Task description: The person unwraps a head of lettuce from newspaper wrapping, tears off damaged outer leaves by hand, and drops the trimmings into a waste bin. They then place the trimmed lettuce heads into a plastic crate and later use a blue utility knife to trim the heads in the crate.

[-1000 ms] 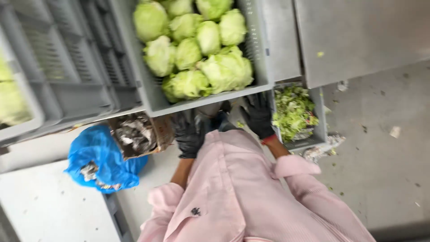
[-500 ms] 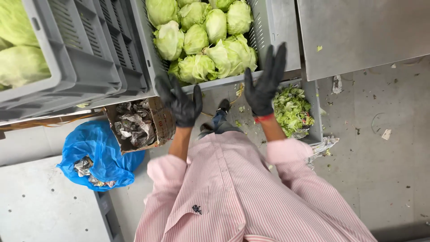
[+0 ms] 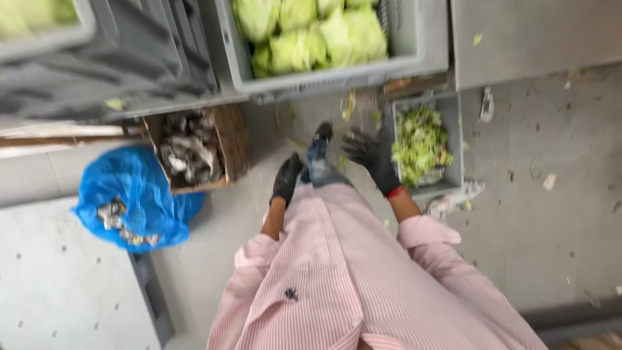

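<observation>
Lettuce heads [image 3: 311, 35] fill a grey crate [image 3: 337, 71] at the top of the head-camera view, seen from above a person in a pink striped shirt [image 3: 363, 279]. Below the crate, both black-gloved hands hang empty over the floor. The left hand [image 3: 286, 178] droops with fingers loosely curled; the right hand [image 3: 369, 154] has fingers spread, just beside a smaller grey bin of lettuce scraps [image 3: 421, 139]. Left of the crate sit a cardboard box of waste [image 3: 191, 149] and a blue bag [image 3: 133, 198]. Trimmings are binned; the heads remain unhandled.

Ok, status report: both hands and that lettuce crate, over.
Left hand gloved, low, holding nothing. Right hand gloved, fingers spread, empty, beside scrap bin. Lettuce crate full, untouched. Nothing in between.
</observation>
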